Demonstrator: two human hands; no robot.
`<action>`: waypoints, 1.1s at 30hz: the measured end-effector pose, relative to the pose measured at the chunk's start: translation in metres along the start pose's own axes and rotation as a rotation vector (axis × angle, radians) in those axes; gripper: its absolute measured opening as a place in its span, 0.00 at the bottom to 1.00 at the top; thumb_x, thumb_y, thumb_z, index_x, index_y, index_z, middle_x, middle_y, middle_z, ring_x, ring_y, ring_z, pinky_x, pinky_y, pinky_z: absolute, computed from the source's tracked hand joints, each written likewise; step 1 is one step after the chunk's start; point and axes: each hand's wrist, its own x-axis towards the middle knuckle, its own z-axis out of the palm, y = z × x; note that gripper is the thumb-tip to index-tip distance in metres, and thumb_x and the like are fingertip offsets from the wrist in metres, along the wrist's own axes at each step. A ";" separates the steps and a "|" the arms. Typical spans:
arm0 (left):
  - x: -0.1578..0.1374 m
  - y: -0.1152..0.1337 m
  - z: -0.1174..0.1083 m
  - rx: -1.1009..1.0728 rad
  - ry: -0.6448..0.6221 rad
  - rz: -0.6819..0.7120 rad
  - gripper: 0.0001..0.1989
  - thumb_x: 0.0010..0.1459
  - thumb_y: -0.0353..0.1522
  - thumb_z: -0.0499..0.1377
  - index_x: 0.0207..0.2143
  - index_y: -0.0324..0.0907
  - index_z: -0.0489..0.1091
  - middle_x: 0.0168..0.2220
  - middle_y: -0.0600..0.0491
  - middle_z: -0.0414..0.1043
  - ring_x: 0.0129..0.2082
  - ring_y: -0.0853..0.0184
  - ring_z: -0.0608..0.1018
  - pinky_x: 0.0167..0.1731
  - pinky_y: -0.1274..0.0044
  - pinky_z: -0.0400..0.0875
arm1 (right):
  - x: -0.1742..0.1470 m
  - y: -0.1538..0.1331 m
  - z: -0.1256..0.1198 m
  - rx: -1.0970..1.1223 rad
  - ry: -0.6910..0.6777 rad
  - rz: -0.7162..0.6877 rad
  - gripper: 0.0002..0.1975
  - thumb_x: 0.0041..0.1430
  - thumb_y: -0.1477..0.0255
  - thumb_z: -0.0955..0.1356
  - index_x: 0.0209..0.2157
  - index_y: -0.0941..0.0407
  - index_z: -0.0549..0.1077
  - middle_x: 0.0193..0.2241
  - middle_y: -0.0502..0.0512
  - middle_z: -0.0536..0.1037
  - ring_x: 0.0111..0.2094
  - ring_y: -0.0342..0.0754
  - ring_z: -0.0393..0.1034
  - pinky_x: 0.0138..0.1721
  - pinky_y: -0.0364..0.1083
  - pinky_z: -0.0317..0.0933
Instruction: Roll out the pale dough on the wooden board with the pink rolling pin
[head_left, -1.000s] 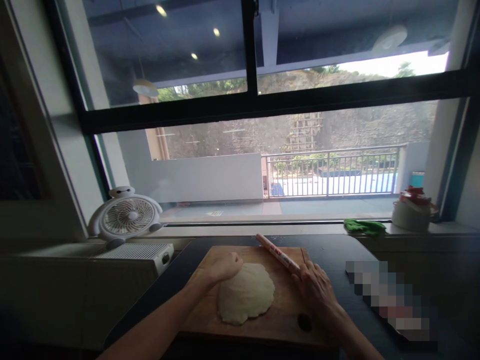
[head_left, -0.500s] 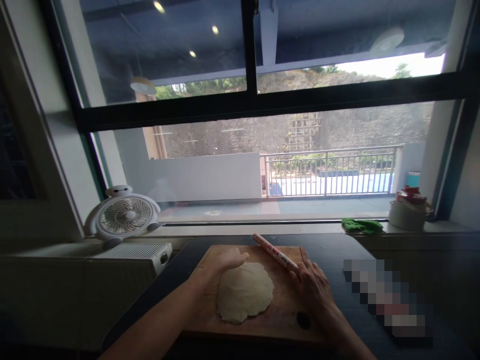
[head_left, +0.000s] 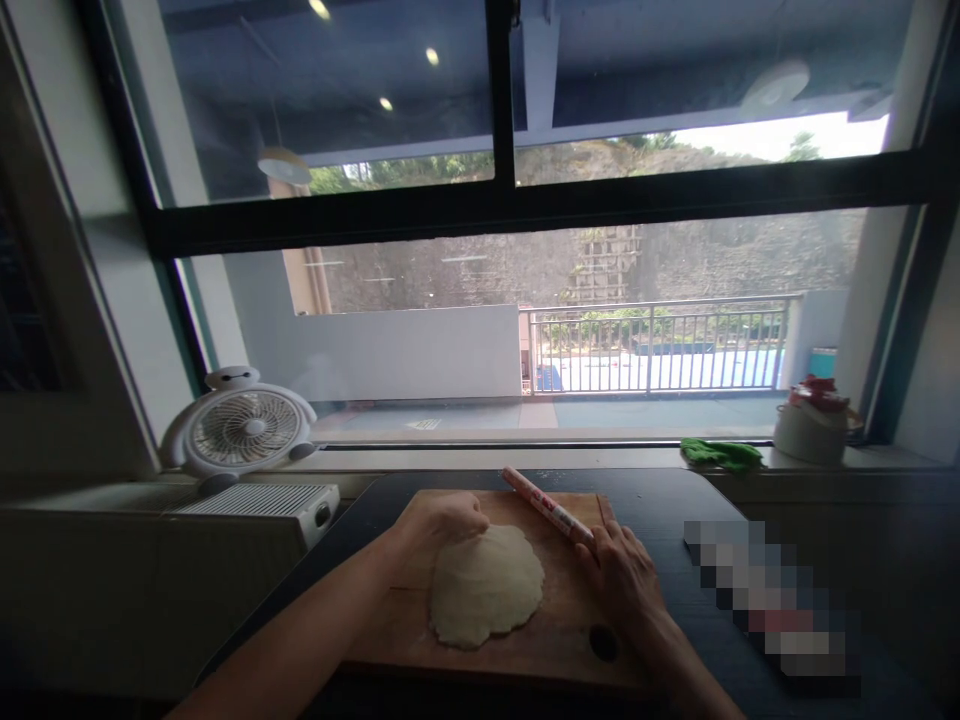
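A flat, uneven sheet of dough (head_left: pixel 487 587) lies on a wooden cutting board (head_left: pixel 420 640). My left hand (head_left: pixel 450 517) is closed at the dough's upper left edge, its curled fingertips meeting the dough there. To the right, a printed, slim cylinder that looks like a wrapped rolling pin (head_left: pixel 544 503) lies slantwise, its far end reaching past the board's back edge. My right hand (head_left: pixel 624 568) is over the near end of this pin, thumb and fingers about it, and covers that end from view.
The board rests on a dark table (head_left: pixel 675 500). A blurred-out object (head_left: pixel 772 600) lies on the right side. Along the sill are a green cloth (head_left: pixel 721 454) and a white pot (head_left: pixel 811 430) with something red on top. A white fan (head_left: pixel 251 425) stands at left beneath the large window.
My left hand's fingers have curled in at the dough's edge, where the thumb stuck out before. My right hand stays at the pin. The whole view shifts slightly.
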 end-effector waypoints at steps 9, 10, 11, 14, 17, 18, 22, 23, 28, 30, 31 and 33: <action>0.008 -0.003 -0.001 0.058 -0.051 0.037 0.12 0.35 0.38 0.63 0.21 0.39 0.71 0.18 0.57 0.61 0.17 0.74 0.60 0.17 0.80 0.52 | -0.001 0.000 -0.001 0.008 0.007 -0.003 0.09 0.61 0.67 0.60 0.34 0.54 0.69 0.35 0.56 0.71 0.41 0.49 0.64 0.43 0.45 0.54; 0.008 -0.003 -0.001 0.056 -0.047 0.049 0.11 0.35 0.37 0.63 0.22 0.39 0.71 0.19 0.57 0.63 0.18 0.74 0.61 0.17 0.80 0.53 | -0.001 0.001 0.000 0.007 0.008 -0.003 0.09 0.61 0.67 0.60 0.34 0.54 0.69 0.35 0.56 0.71 0.41 0.49 0.64 0.43 0.45 0.54; 0.007 -0.004 0.000 0.051 -0.041 0.063 0.11 0.35 0.36 0.63 0.23 0.39 0.71 0.20 0.57 0.64 0.19 0.74 0.62 0.18 0.80 0.54 | -0.001 0.001 0.000 0.005 0.009 -0.004 0.09 0.61 0.67 0.60 0.34 0.54 0.69 0.35 0.56 0.71 0.41 0.49 0.64 0.43 0.45 0.54; 0.003 -0.005 -0.002 0.029 -0.024 0.100 0.12 0.37 0.38 0.62 0.25 0.40 0.72 0.22 0.57 0.66 0.21 0.73 0.64 0.20 0.81 0.56 | -0.002 0.001 0.000 0.003 0.008 -0.007 0.09 0.61 0.66 0.60 0.34 0.54 0.69 0.35 0.56 0.71 0.41 0.49 0.64 0.43 0.45 0.54; -0.002 -0.004 -0.004 -0.036 -0.047 0.095 0.15 0.39 0.39 0.61 0.28 0.39 0.74 0.23 0.55 0.67 0.22 0.72 0.66 0.20 0.81 0.58 | -0.002 0.001 -0.001 0.002 0.003 -0.004 0.09 0.62 0.66 0.60 0.34 0.54 0.69 0.35 0.56 0.71 0.40 0.49 0.64 0.42 0.45 0.54; -0.004 -0.002 -0.005 -0.064 -0.068 0.091 0.16 0.39 0.39 0.61 0.30 0.38 0.74 0.24 0.54 0.68 0.22 0.71 0.66 0.20 0.81 0.58 | -0.002 0.001 -0.002 0.002 -0.001 -0.006 0.10 0.62 0.66 0.60 0.34 0.54 0.69 0.35 0.55 0.71 0.40 0.49 0.64 0.41 0.46 0.54; -0.006 0.008 -0.002 -0.049 -0.132 0.101 0.15 0.38 0.38 0.61 0.29 0.39 0.74 0.25 0.55 0.69 0.23 0.71 0.67 0.21 0.80 0.59 | -0.001 0.001 -0.002 0.001 -0.007 -0.014 0.10 0.62 0.65 0.60 0.34 0.54 0.69 0.36 0.55 0.71 0.39 0.49 0.64 0.41 0.46 0.54; -0.006 0.010 -0.001 -0.031 -0.129 0.103 0.14 0.38 0.37 0.61 0.28 0.39 0.74 0.24 0.55 0.69 0.23 0.71 0.67 0.21 0.80 0.59 | 0.000 0.001 -0.001 0.000 -0.005 -0.014 0.10 0.62 0.65 0.60 0.34 0.54 0.69 0.36 0.55 0.71 0.39 0.49 0.64 0.41 0.46 0.54; -0.010 0.012 0.004 -0.037 -0.070 0.106 0.15 0.40 0.40 0.61 0.29 0.40 0.73 0.26 0.56 0.69 0.23 0.71 0.67 0.22 0.80 0.59 | 0.000 0.001 0.000 -0.006 0.002 -0.012 0.10 0.62 0.66 0.60 0.33 0.53 0.69 0.36 0.55 0.71 0.38 0.49 0.64 0.40 0.46 0.54; -0.014 0.010 0.003 -0.109 -0.067 0.132 0.17 0.40 0.41 0.61 0.30 0.40 0.72 0.28 0.55 0.69 0.25 0.71 0.68 0.25 0.80 0.61 | 0.000 0.001 -0.001 -0.008 0.004 -0.014 0.10 0.62 0.66 0.60 0.33 0.53 0.69 0.36 0.55 0.71 0.38 0.49 0.64 0.40 0.46 0.54; -0.016 0.009 0.003 -0.170 -0.078 0.150 0.18 0.40 0.42 0.62 0.31 0.40 0.72 0.29 0.55 0.69 0.27 0.70 0.69 0.26 0.80 0.61 | 0.000 0.001 -0.001 -0.008 0.005 -0.015 0.09 0.62 0.66 0.60 0.33 0.54 0.69 0.36 0.55 0.71 0.38 0.50 0.64 0.40 0.46 0.54; -0.021 0.006 0.001 -0.308 -0.121 0.190 0.21 0.39 0.44 0.63 0.32 0.39 0.72 0.30 0.54 0.69 0.29 0.70 0.69 0.29 0.80 0.62 | -0.001 0.002 0.000 -0.001 0.007 -0.017 0.09 0.62 0.66 0.60 0.33 0.54 0.69 0.35 0.55 0.71 0.39 0.50 0.64 0.41 0.46 0.54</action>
